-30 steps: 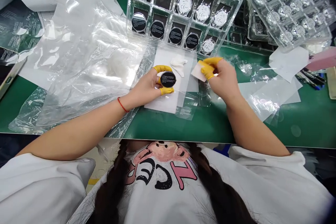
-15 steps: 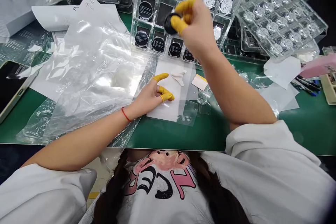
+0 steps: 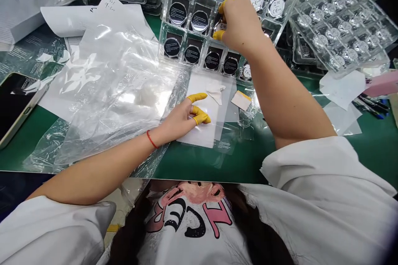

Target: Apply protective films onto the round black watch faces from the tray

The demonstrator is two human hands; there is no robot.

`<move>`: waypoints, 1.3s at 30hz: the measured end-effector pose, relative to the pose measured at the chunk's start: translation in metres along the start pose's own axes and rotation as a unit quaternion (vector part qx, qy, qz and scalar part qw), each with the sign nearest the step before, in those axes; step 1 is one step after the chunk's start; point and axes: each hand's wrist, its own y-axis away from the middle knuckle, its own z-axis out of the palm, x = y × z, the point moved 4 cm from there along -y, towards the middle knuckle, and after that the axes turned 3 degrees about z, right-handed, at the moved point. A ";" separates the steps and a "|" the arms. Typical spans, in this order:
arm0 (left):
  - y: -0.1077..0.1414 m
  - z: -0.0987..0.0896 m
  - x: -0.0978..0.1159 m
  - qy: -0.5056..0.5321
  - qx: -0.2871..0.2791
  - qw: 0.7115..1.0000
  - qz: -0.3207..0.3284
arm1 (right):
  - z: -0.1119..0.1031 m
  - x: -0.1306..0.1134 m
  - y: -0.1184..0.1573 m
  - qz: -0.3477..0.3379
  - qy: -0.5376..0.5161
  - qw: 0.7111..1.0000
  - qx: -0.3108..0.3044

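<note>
My right hand (image 3: 239, 22), with yellow finger cots, reaches into a clear plastic tray (image 3: 190, 28). Its thumb and fingers pinch the edges of a round watch (image 3: 220, 27) whose white printed face shows between them; the far fingertips are partly hidden. Left of it, another round watch (image 3: 200, 21) with a black printed film sits in its compartment. Other compartments hold watches with black films or white CE-marked faces. My left hand (image 3: 186, 116), also in yellow finger cots, lies open on white paper sheets (image 3: 200, 134), fingers apart. Just beyond its fingertips is a crumpled white wipe (image 3: 217, 92).
Clear plastic bags (image 3: 124, 87) spread over the left side, beside a phone (image 3: 15, 99). Stacked clear trays stand at the back left, and another filled tray (image 3: 345, 29) tilts at the right. A small pad (image 3: 241, 100) lies right of the paper. Pens (image 3: 371, 105) lie far right.
The black-faced watch that my right hand held is out of it, and the formerly vacant compartment now holds one. My right hand has moved to the neighbouring compartment. My left hand stays put.
</note>
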 end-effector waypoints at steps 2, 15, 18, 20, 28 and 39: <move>0.000 -0.001 0.000 0.013 0.013 1.000 0.001 | -0.004 -0.006 0.013 0.008 0.010 1.000 0.024; -0.001 0.001 -0.003 0.103 0.006 0.994 0.043 | 0.041 0.010 0.125 0.063 -0.197 0.974 -0.097; 0.000 0.006 -0.005 0.051 -0.017 0.997 0.062 | 0.052 0.018 0.137 0.103 -0.236 0.964 -0.071; 0.000 0.007 -0.007 0.025 -0.027 0.997 0.067 | 0.056 0.013 0.141 0.076 -0.175 0.981 -0.042; -0.002 0.001 -0.006 -0.039 0.017 0.997 0.066 | 0.057 -0.011 0.163 -0.082 0.092 0.991 0.058; 0.005 0.003 -0.001 -0.027 0.057 0.997 0.032 | 0.066 -0.024 0.163 -0.070 0.057 0.994 0.062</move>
